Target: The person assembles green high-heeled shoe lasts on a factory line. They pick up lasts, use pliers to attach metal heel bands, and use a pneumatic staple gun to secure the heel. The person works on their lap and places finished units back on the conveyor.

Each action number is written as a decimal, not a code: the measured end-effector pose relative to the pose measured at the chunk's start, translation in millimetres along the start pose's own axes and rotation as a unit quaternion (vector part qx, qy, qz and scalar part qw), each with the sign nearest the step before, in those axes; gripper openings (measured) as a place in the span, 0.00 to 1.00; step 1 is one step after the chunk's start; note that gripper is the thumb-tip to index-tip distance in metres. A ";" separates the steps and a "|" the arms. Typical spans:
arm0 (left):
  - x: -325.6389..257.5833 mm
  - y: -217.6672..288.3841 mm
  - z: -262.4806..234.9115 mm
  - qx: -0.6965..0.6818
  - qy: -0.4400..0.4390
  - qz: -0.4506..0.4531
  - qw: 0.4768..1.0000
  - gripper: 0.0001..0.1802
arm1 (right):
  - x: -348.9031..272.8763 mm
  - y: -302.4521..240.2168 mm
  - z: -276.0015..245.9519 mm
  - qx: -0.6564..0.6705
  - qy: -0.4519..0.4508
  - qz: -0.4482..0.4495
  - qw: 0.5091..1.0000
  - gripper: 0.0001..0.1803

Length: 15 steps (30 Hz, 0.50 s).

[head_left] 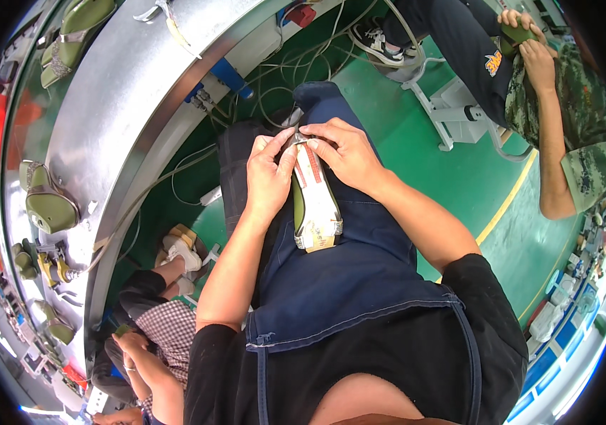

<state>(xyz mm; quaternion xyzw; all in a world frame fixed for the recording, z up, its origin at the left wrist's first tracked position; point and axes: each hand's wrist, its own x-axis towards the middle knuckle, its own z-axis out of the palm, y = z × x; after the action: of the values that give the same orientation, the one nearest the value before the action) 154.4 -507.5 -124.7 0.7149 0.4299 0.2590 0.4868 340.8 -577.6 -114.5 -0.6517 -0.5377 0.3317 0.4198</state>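
Note:
An olive-green shoe (315, 202) lies sole-up on my lap, over a dark blue apron (359, 276). Its pale insole board with red markings faces me. My left hand (269, 177) grips the shoe's left side near the toe, thumb pressed on the upper's edge. My right hand (344, 150) holds the toe end from the right, fingers curled over the tip. Both hands meet at the far end of the shoe.
A curved metal conveyor table (115, 120) runs along the left with several olive shoes on lasts (48, 205). Cables hang beneath it over the green floor (459, 177). One seated person (154, 333) works at lower left, another person (565, 106) holds a shoe at upper right.

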 end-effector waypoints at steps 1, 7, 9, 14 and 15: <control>-1.2 0.4 0.3 0.002 0.001 -0.001 1.000 0.18 | -1.1 0.9 0.0 -0.008 0.003 -0.010 1.000 0.16; 1.2 0.5 -1.1 0.009 -0.003 -0.011 1.000 0.18 | 2.6 0.6 -1.5 -0.020 -0.010 -0.028 0.999 0.15; 0.6 0.6 -0.7 0.005 0.000 -0.009 1.000 0.18 | 0.0 2.0 -0.8 -0.029 -0.002 -0.041 0.999 0.15; -0.5 -0.8 0.2 -0.002 0.007 -0.013 1.000 0.17 | -2.1 6.3 1.9 -0.028 0.009 -0.059 0.998 0.15; 0.1 0.6 0.1 -0.006 0.008 -0.020 1.000 0.17 | -2.4 6.1 2.4 -0.032 0.018 -0.070 0.997 0.15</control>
<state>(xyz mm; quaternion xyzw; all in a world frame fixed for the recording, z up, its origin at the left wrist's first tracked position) 154.7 -507.5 -124.2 0.7011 0.4467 0.2576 0.4924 340.8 -579.9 -121.1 -0.6318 -0.5846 0.2724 0.4301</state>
